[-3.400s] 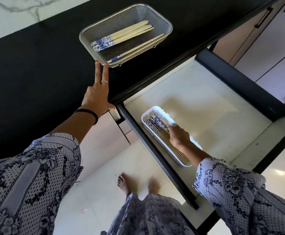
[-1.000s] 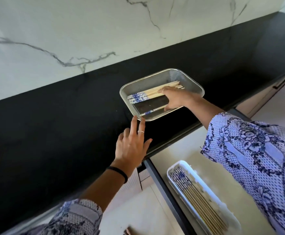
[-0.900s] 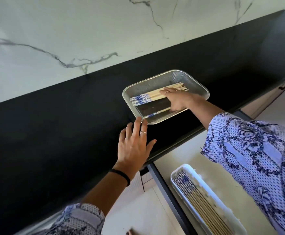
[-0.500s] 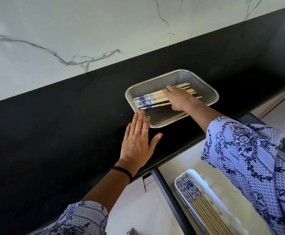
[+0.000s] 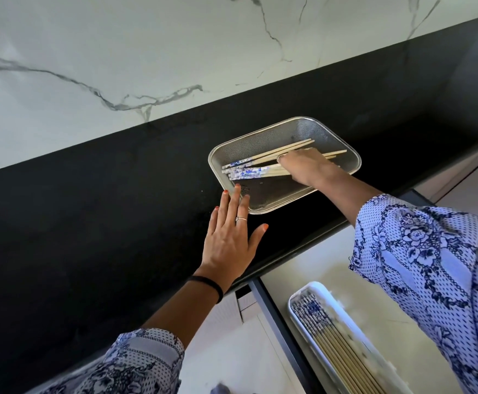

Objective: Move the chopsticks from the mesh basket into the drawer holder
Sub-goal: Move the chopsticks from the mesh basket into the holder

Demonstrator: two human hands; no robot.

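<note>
Mesh basket (image 5: 343, 143) on black worktop (image 5: 90, 223), near its front edge. Chopsticks (image 5: 249, 170) bunched inside, blue-patterned ends at 9 o'clock, plain tips toward 3 o'clock. Right hand (image 5: 306, 166) inside basket, on top of bundle, fingers (image 5: 291, 155) curled round the plain shafts. Left hand (image 5: 229, 240) flat on worktop at basket's 7 o'clock corner, fingers straight and spread, tips touching basket rim; ring on one, black band on wrist. Open drawer (image 5: 311, 263) at 5 o'clock below worktop edge. White holder (image 5: 296, 294) in drawer, already carrying a row of chopsticks (image 5: 337, 342), patterned ends toward 11 o'clock. Marble wall (image 5: 147, 52) behind worktop.
</note>
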